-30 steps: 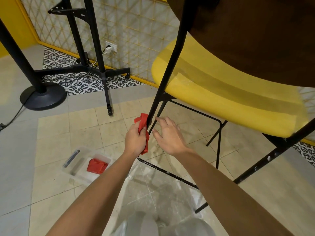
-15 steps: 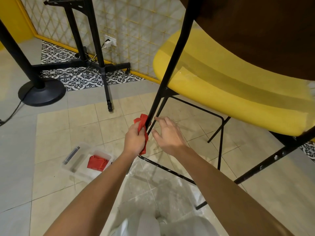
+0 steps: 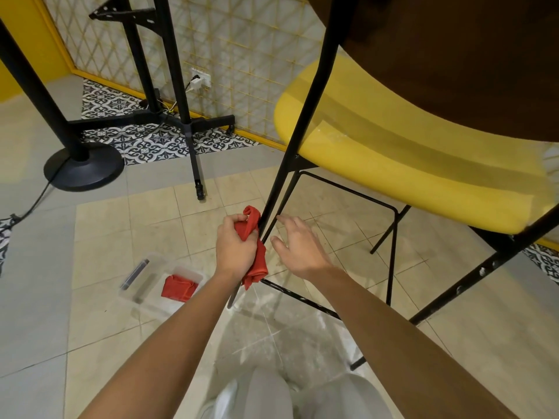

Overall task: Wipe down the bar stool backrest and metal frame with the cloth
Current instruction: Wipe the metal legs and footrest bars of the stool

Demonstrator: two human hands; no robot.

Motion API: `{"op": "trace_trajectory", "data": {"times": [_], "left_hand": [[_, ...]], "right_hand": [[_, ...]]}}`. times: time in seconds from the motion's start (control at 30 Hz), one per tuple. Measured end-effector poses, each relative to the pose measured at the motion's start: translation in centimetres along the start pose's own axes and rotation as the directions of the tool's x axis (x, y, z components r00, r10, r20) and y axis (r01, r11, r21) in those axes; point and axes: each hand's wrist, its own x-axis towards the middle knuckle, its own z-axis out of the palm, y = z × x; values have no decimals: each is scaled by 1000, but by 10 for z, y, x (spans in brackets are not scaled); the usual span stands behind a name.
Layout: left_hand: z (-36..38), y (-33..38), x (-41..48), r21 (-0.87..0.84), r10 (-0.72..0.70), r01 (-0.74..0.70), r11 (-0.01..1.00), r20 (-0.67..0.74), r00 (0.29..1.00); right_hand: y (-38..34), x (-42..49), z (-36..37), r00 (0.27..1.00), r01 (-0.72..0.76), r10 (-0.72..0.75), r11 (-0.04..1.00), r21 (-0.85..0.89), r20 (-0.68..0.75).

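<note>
A bar stool with a yellow seat [image 3: 408, 152] and a brown backrest [image 3: 472, 65] fills the right of the head view, on a black metal frame. My left hand [image 3: 234, 249] is shut on a red cloth [image 3: 254, 246], pressed against the lower part of the stool's black left leg [image 3: 298, 137]. My right hand [image 3: 298, 247] hovers just right of that leg with fingers spread, holding nothing. A thin black footrest bar [image 3: 302, 297] runs under both wrists.
A clear plastic tray [image 3: 151, 285] on the tiled floor holds a second red cloth [image 3: 178, 288] and a dark tool. A black round pole base [image 3: 83, 170], a black stand with cross feet [image 3: 193, 128] and a floor cable [image 3: 30, 207] lie left.
My left hand has slid a little down the leg with the cloth, which now hangs lower. My right hand has opened wider and come off the leg. The view shifted slightly.
</note>
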Motion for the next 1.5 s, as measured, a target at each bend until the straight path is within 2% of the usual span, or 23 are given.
{"op": "trace_trajectory", "data": {"times": [0.13, 0.17, 0.27, 0.37, 0.47, 0.53, 0.67, 0.73, 0.87, 1.03, 1.27, 1.4, 1.5], "left_hand": [[-11, 14, -18, -99, 36, -28, 995, 79, 996], [-13, 18, -21, -98, 61, -51, 994, 107, 992], [-16, 29, -31, -99, 116, -101, 990, 168, 979], [-21, 35, -34, -136, 138, -107, 985, 239, 961], [-25, 44, -31, -235, 130, -49, 971, 342, 931], [-29, 52, -29, -255, 131, -42, 966, 343, 930], [-34, 60, -22, -290, 79, -24, 957, 181, 980], [-34, 57, -14, -268, 42, -14, 963, 97, 994], [-34, 50, -6, -256, 34, -26, 966, 28, 999], [-29, 37, 6, -245, 14, -8, 969, 21, 1000], [-22, 19, 13, -222, -44, 48, 974, 22, 999], [-20, 13, 17, -196, -60, 62, 979, 19, 998], [-18, 10, 19, -188, -75, 78, 979, 20, 997]], "right_hand": [[-14, -6, -1, 988, -133, 108, 959, 252, 110], [-19, -7, -2, 977, -188, 141, 924, 334, 159], [-34, -17, -8, 939, -338, 213, 724, 601, 272], [-39, -21, -12, 943, -333, 234, 657, 676, 237], [-39, -20, -16, 950, -285, 294, 666, 690, 108], [-40, -18, -19, 945, -243, 327, 686, 686, 7], [-46, -10, -28, 908, -135, 371, 695, 706, -192], [-50, -4, -31, 900, -98, 353, 735, 670, -256], [-53, 7, -23, 914, -113, 316, 801, 588, -255], [-49, 19, -3, 903, -195, 360, 830, 522, -234], [-28, 21, 26, 924, -301, 377, 817, 493, -60], [-22, 19, 25, 912, -254, 373, 843, 475, -174], [-23, 18, 23, 891, -183, 369, 824, 536, -264]]}}
